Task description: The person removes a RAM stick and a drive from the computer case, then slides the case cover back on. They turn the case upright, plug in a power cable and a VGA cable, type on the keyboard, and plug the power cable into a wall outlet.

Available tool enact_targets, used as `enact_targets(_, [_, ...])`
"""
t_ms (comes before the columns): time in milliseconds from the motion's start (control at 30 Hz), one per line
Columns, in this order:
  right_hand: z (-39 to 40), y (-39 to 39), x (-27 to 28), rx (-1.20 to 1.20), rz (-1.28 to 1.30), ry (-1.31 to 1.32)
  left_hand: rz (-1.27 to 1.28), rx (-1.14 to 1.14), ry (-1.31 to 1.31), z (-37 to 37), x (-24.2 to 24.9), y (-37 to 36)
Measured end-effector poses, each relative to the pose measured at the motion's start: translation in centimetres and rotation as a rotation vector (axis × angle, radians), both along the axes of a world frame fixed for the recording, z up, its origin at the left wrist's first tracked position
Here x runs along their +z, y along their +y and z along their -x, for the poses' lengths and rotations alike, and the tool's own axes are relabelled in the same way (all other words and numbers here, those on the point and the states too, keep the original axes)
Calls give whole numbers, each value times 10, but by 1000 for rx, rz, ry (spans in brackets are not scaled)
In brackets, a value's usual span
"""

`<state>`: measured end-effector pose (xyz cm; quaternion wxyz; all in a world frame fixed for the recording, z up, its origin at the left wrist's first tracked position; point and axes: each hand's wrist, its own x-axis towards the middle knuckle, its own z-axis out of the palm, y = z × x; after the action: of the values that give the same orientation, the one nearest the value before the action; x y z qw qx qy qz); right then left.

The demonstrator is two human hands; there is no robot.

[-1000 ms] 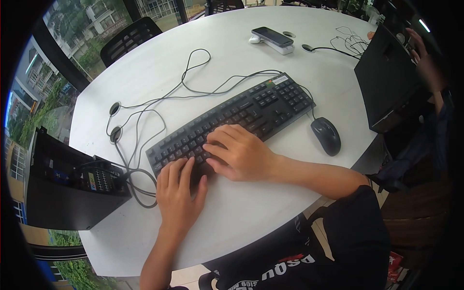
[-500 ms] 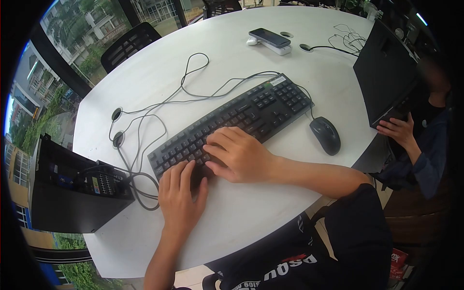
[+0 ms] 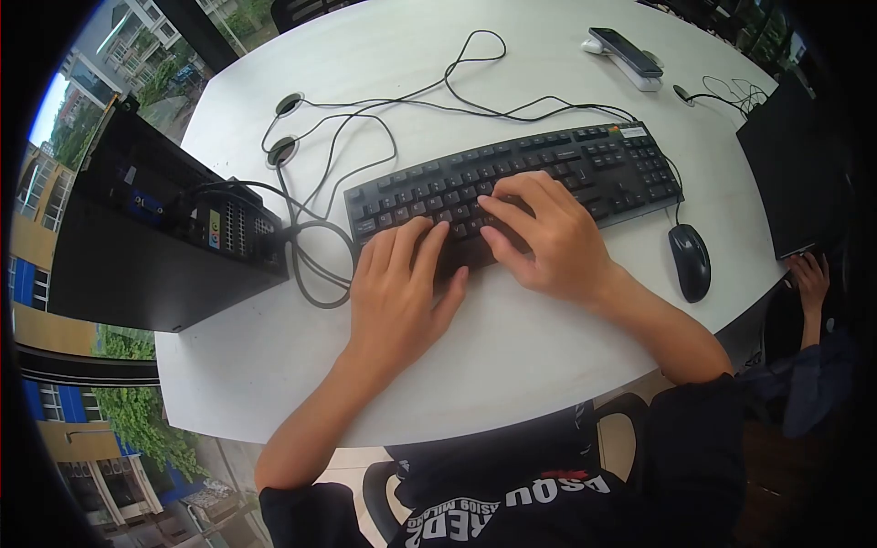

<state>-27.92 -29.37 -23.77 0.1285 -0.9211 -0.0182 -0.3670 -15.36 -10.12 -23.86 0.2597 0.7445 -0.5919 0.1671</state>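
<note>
At the far left a black computer case (image 3: 137, 228) lies on the white bench (image 3: 512, 365), its rear ports turned toward the keyboard, and grey cables (image 3: 315, 237) run from it in loops over the bench toward two round cable holes (image 3: 285, 128). Beside the cables is the black keyboard (image 3: 548, 169), placed at a slight angle in the middle of the bench. The left hand (image 3: 397, 288) rests flat on its lower left part, fingers (image 3: 411, 242) spread and open, gripping nothing. The right hand (image 3: 548, 233) lies on the middle keys, fingers bent a little, also holding nothing. Just right of the keyboard is a black mouse (image 3: 691, 260), untouched. Further back a phone (image 3: 626, 50) rests on a white stand. At the right edge, another person's hand (image 3: 808, 279) is below a black box (image 3: 799, 173).
</note>
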Motion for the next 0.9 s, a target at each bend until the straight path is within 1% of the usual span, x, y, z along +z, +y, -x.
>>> enact_targets(200, [-2, -2, -1, 11, 60, 13, 0, -16, -27, -1, 0, 0])
enact_targets(300, [-2, -2, 4, -10, 91, -67, -3, -12, -22, -2, 1, 0])
enact_targets(400, [-3, -2, -2, 14, 84, 29, -16, -7, -35, 0, 1, -1])
enact_targets(500, [-4, -2, -1, 2, 100, -42, -60, 20, -99, 7, 5, -6])
enact_targets(700, [-2, 1, -2, 24, 115, 2, -28, 13, -145, 6, -2, -8])
enact_targets(800, [-3, -3, 2, 16, 142, -84, -38, 26, -151, 8, 1, -7])
enact_targets(900, [-4, -3, -6, 18, 147, -24, -38, 31, -151, 8, -1, -7])
